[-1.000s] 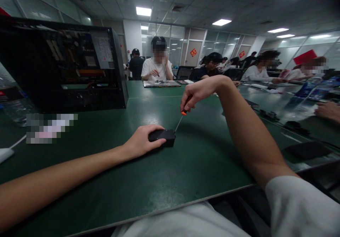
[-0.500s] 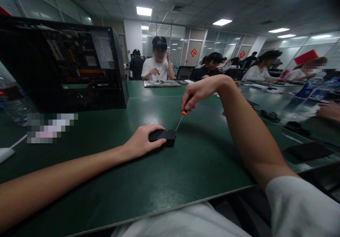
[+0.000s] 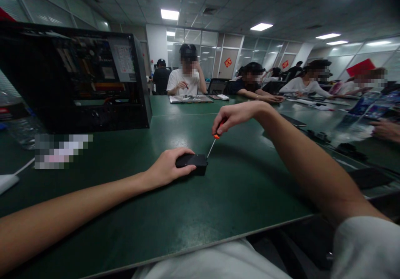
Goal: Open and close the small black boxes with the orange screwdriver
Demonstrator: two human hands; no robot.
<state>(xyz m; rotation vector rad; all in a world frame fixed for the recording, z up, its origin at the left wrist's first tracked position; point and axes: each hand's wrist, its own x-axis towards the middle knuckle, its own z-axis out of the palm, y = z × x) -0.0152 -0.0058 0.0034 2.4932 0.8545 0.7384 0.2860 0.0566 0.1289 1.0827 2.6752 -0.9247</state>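
A small black rectangular box (image 3: 200, 162) lies on the green tabletop (image 3: 187, 212). My left hand (image 3: 170, 164) grips it from its left end, thumb along the near side and fingers over the far side. My right hand (image 3: 226, 118) is closed around the red and orange handle of a screwdriver (image 3: 216, 136), wrist bent and raised. The thin metal shaft slants down to the left, its tip at the right end of the box. What the tip touches is too small to make out.
An open black computer case (image 3: 140, 83) stands at the left, beside a clear plastic bottle (image 3: 21, 125). Across the table a person in white (image 3: 187, 79) sits behind a flat panel (image 3: 190, 99). Black parts and cables (image 3: 350, 150) lie at the right.
My right hand has dropped slightly, and its forearm and elbow have swung lower and to the right. My left hand and the box stay almost in place.
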